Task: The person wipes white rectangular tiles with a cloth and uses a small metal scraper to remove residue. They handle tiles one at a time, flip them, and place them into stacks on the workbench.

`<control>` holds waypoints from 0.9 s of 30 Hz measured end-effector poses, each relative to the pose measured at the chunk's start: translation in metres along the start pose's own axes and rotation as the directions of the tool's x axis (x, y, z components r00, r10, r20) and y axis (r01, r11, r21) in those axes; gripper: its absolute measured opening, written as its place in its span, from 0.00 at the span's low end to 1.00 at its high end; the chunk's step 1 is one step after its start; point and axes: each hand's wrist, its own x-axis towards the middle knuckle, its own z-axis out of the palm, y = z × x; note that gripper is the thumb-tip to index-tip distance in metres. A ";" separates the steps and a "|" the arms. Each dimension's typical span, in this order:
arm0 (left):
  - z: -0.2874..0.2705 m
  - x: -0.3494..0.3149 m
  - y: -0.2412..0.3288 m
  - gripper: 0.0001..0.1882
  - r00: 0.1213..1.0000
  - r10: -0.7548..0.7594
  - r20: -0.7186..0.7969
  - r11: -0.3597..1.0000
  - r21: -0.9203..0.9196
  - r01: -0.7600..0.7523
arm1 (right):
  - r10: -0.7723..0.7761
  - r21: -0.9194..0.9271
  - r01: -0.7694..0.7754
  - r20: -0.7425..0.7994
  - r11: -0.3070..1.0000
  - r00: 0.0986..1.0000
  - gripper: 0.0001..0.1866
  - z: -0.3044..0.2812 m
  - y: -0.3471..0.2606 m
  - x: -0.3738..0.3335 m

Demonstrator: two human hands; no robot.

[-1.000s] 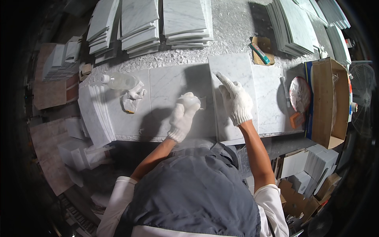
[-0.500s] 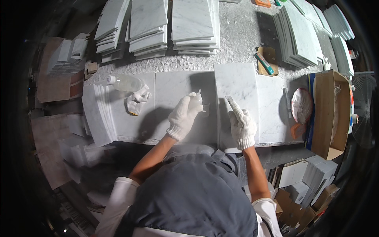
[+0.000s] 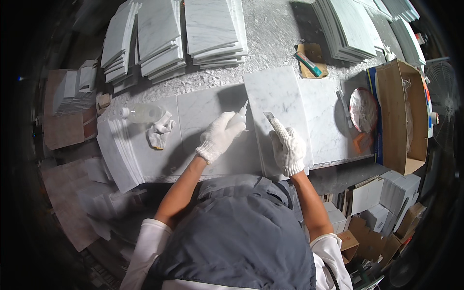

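My left hand (image 3: 218, 137), in a white knit glove, is closed round a small translucent squeeze bottle (image 3: 240, 115) whose thin nozzle points up and away. My right hand (image 3: 289, 151), gloved alike, is closed with a small flat metal blade (image 3: 268, 115) showing past its forefinger; the rest of that tool is hidden. Below the right hand lies a loose grey-veined white marble tile (image 3: 273, 87), overlapping the tiles beneath. The bottle's tip hovers near this tile's left edge. Another marble tile (image 3: 203, 108) lies flat under my left hand.
A clear bottle (image 3: 145, 113) and a crumpled glove (image 3: 160, 129) sit at left, beside leaning tiles (image 3: 118, 154). Tile stacks (image 3: 210, 29) stand at the back. On the right are a round plastic-covered dish (image 3: 362, 110), an orange tool (image 3: 362, 143) and an open cardboard box (image 3: 394, 116).
The view has shifted, so the bench appears turned slightly. My left hand has tilted the squeeze bottle's nozzle further right, toward the loose tile. The right hand still holds the blade over that tile.
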 end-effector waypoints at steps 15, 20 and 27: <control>0.001 0.012 0.013 0.25 0.994 -0.105 0.041 0.992 0.074 0.101 | 0.029 0.018 -0.030 0.023 0.999 0.999 0.27 0.000 0.002 0.002; 0.003 0.015 0.017 0.25 0.991 -0.128 0.045 0.989 0.086 0.124 | 0.020 0.028 -0.019 -0.008 0.999 1.000 0.28 0.007 0.009 0.000; 0.004 0.016 0.025 0.24 0.988 -0.151 0.020 0.988 0.044 0.150 | 0.026 0.007 -0.026 0.009 1.000 1.000 0.29 0.008 0.010 -0.001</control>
